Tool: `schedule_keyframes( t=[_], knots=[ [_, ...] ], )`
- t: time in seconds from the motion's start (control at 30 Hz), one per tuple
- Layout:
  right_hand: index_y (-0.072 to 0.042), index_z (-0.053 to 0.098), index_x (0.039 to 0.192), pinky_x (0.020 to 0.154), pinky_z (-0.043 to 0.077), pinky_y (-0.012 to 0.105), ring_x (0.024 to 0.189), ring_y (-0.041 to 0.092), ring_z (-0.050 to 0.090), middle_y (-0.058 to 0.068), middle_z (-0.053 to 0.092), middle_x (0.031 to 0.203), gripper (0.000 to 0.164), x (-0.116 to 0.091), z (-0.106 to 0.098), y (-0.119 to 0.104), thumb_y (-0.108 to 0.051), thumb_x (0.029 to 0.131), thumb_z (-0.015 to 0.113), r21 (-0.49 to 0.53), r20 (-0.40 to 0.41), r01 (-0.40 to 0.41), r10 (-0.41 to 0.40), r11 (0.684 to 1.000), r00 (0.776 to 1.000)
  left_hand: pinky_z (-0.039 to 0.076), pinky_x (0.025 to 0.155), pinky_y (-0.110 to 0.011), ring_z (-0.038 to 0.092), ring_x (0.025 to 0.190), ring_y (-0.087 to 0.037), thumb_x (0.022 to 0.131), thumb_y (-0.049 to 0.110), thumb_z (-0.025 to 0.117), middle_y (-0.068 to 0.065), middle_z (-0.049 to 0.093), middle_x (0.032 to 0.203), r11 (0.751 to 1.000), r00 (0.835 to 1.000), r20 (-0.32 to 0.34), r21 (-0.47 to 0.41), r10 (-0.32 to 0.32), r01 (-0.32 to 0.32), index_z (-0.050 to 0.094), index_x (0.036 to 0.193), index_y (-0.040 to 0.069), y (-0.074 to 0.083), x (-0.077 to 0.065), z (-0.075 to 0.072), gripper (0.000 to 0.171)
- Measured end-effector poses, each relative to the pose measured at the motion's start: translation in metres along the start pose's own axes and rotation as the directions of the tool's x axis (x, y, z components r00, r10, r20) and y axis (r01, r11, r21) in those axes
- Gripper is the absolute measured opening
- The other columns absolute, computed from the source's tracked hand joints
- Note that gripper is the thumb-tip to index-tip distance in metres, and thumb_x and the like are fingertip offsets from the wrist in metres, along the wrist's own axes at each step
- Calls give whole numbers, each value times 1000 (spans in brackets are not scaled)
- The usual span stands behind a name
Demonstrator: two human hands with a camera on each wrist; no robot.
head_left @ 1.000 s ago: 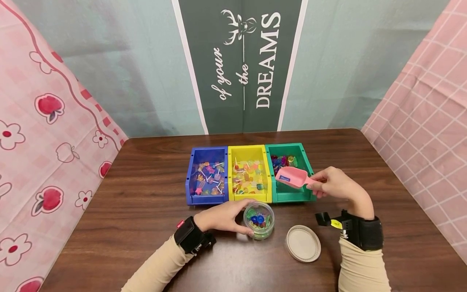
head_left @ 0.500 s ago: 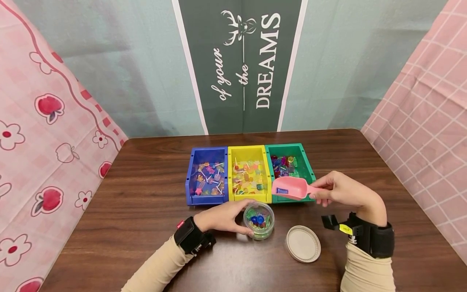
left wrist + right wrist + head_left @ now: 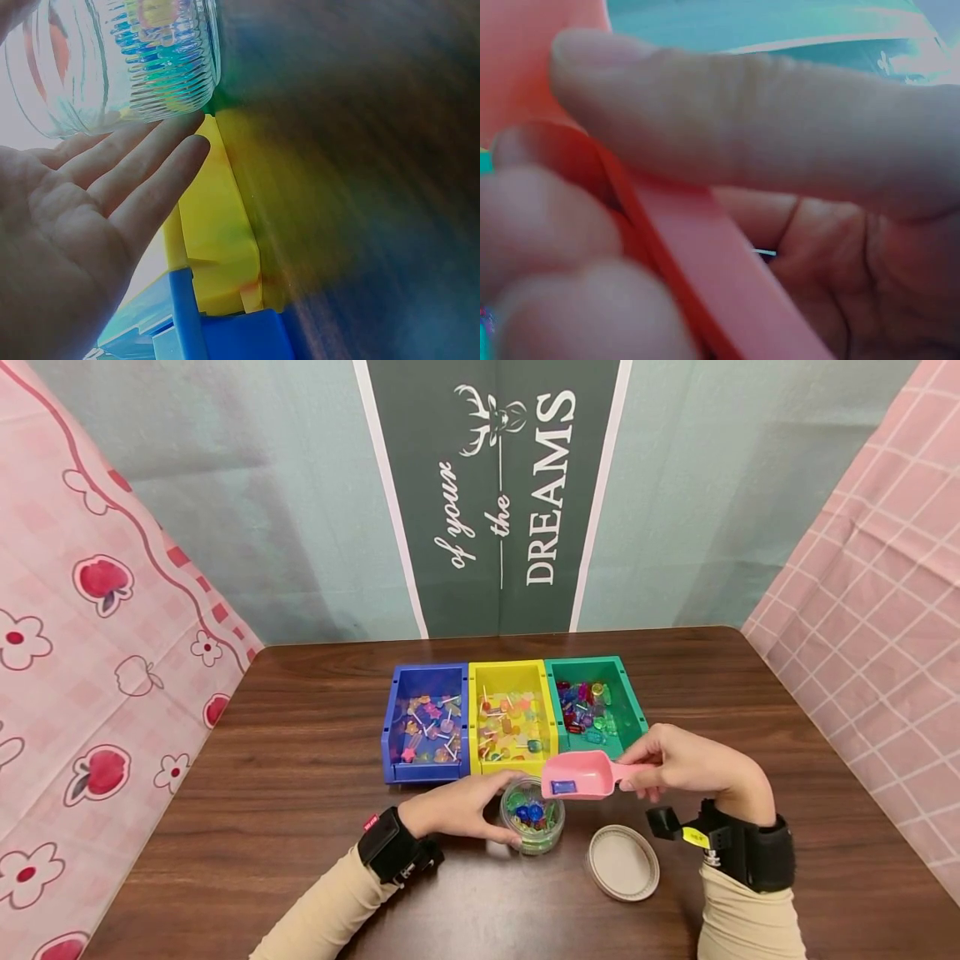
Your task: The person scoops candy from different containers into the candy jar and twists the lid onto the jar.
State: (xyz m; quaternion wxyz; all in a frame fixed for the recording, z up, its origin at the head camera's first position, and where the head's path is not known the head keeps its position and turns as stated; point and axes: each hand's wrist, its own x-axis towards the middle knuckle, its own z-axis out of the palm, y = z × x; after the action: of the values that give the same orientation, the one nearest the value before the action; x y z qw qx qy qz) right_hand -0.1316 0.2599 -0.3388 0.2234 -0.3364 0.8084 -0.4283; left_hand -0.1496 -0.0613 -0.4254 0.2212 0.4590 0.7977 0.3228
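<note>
Gripping pink scoop [image 3: 588,768] in right hand [image 3: 686,764], extending lengthwise leftward from it toward jar [image 3: 534,842] held in left hand [image 3: 461,806].

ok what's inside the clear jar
The clear jar holds small pieces, some blue, some green. In the head view, the pink scoop hides part of it; deeper pieces are mostly covered.

Dark green fabric panel [image 3: 492,602]: white lettering [image 3: 551,489] reads "of your", "the" and "DREAMS", turned sideways, running bottom to top. Small red tag [image 3: 371,822] on black left wrist strap [image 3: 390,845]: marked, illegible. Yellow label [image 3: 696,837] on black right wrist mount [image 3: 750,845]: too small to read.
</note>
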Motion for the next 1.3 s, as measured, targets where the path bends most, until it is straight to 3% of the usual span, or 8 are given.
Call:
schedule_keyframes(
  t=[0.17,0.37,0.57,0.7,1.3],
  knots=[
    [-3,72,87,40,54,31,43,18,52,18,60,57,10,8,6,-7,-12,84,67,-1,27,16,-16,1000,1000,46,102,-34,49,117,-8,81,48,66,-5,54,133,1000,1000,1,4,-11,11,33,142,10,0,0,0,79],
    [0,73,90,39,42,16,43,3,42,15,58,57,15,15,11,-16,-11,80,71,-32,-15,-23,22,999,1000,46,102,-34,50,117,-9,81,49,66,-5,54,133,1000,1000,0,5,-24,24,33,142,11,1,0,0,79],
    [-1,74,90,47,49,21,58,3,49,5,68,69,19,17,13,-21,-16,77,74,-161,-98,-70,55,984,994,46,102,-33,50,117,-8,81,48,66,-5,54,133,1000,1000,3,-3,-24,24,33,142,12,1,0,0,78],
    [-5,74,87,48,51,23,59,7,51,2,69,72,19,16,15,-26,-19,75,76,-220,-149,-102,70,970,986,47,101,-33,50,116,-8,81,48,66,-5,55,132,1000,1000,1,2,-22,22,33,142,11,0,0,0,79],
    [-7,74,86,49,49,22,60,7,50,0,68,72,16,11,14,-32,-18,75,77,-266,-198,-122,70,956,978,47,101,-34,50,115,-7,81,48,66,-5,55,131,1000,1000,0,11,-25,25,34,141,10,0,0,0,79]
  ],
)
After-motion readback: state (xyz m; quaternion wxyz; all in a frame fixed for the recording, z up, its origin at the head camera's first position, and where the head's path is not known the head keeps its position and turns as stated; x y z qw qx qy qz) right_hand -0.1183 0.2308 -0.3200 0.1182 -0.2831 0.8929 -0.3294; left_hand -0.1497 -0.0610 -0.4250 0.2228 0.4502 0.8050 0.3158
